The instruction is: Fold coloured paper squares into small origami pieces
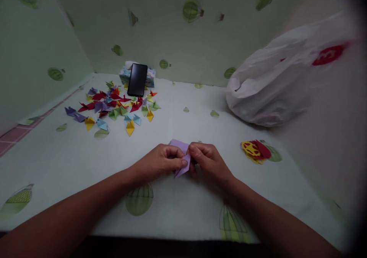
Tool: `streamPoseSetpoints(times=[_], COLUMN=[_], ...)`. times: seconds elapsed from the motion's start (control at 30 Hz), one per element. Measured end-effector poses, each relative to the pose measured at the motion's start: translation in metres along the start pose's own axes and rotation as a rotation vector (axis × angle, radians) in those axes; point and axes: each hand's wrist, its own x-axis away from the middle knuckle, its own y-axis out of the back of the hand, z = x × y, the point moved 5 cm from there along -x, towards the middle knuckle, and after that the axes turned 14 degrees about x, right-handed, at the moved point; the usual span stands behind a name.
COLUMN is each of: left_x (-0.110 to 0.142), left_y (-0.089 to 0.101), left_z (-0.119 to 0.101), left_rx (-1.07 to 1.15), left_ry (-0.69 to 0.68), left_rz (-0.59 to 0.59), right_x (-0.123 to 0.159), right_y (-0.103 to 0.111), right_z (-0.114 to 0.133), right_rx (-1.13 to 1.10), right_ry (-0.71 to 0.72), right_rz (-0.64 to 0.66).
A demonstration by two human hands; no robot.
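Observation:
A small piece of folded purple origami paper [180, 145] is held between both hands above the middle of the table. My left hand [166, 158] grips it from the left, with the thumb pressed across its face. On the other side, my right hand [208, 160] pinches its right edge between thumb and fingers. The paper's lower end comes to a point below the left thumb. Parts of it are hidden behind the fingers.
Several folded paper cranes [114, 114] in many colours lie heaped at the back left. Behind them a black phone [137, 80] leans on a tissue box [150, 79]. A white plastic bag [263, 85] stands back right, with red and yellow paper cut-outs [254, 149] in front.

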Motion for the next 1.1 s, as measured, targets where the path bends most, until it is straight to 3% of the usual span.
streamPoseSetpoints(times=[0.1, 0.27, 0.4, 0.53, 0.67, 0.83, 1.1], left_x=[0.000, -0.002, -0.003, -0.001, -0.001, -0.002, 0.001], left_y=[0.003, 0.002, 0.005, 0.010, 0.010, 0.016, 0.024], left_z=[0.004, 0.007, 0.004, -0.001, -0.002, -0.007, -0.016], left_rx=[-0.047, 0.020, 0.011, -0.056, -0.122, -0.146, -0.185], left_ry=[0.010, -0.030, -0.061, -0.091, -0.046, -0.065, -0.194], left_rz=[-0.051, -0.033, -0.078, -0.171, -0.169, -0.223, -0.329], right_x=[-0.001, 0.004, 0.004, -0.002, -0.004, -0.003, -0.004], right_y=[0.000, 0.006, 0.007, 0.005, 0.003, 0.008, 0.004], right_z=[0.000, 0.008, 0.006, 0.001, -0.001, 0.001, -0.003], right_rx=[0.007, 0.139, 0.060, -0.015, 0.000, 0.025, -0.160], right_ry=[-0.008, 0.036, 0.002, -0.025, -0.008, -0.008, -0.054], right_rz=[0.005, -0.166, -0.214, -0.154, -0.057, -0.136, -0.133])
